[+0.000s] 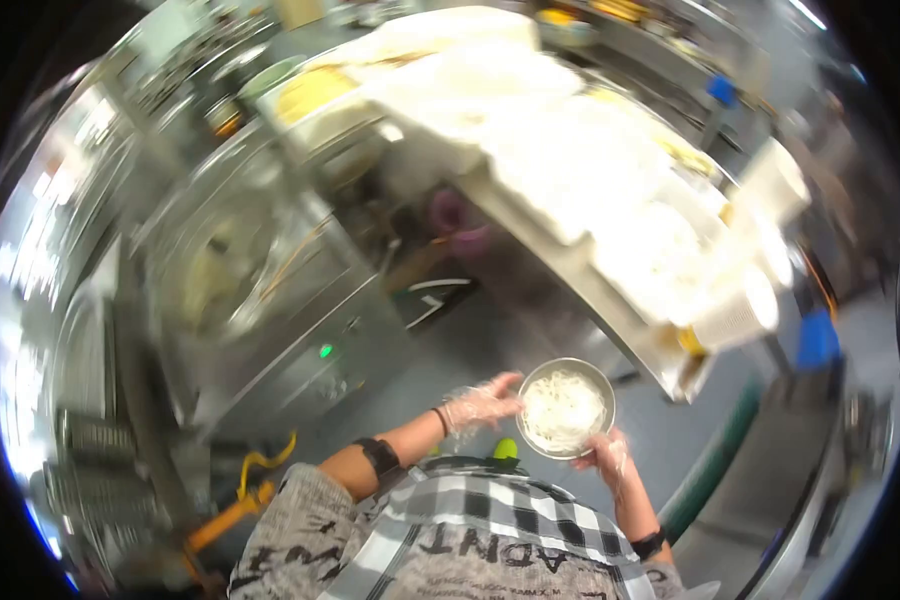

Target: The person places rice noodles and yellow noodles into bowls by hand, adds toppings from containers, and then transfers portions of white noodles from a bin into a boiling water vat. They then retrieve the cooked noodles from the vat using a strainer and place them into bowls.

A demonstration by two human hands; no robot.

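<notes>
A round metal bowl (524,440) of white noodles (563,410) is held in front of my apron, above the grey floor. My right hand (610,462), in a clear plastic glove, grips the bowl's lower right rim. On the opposite side, my left hand (478,404), gloved the same way, has its fingers stretched out and apart, with the tips right at the rim. The noodles lie in a loose heap inside the bowl.
Ahead stands a long counter (610,270), overexposed white on top, with stacked white cups (740,312) at its near right end. To the left is a steel cooking unit (300,350) with a green light. A steel surface (760,480) is at the right.
</notes>
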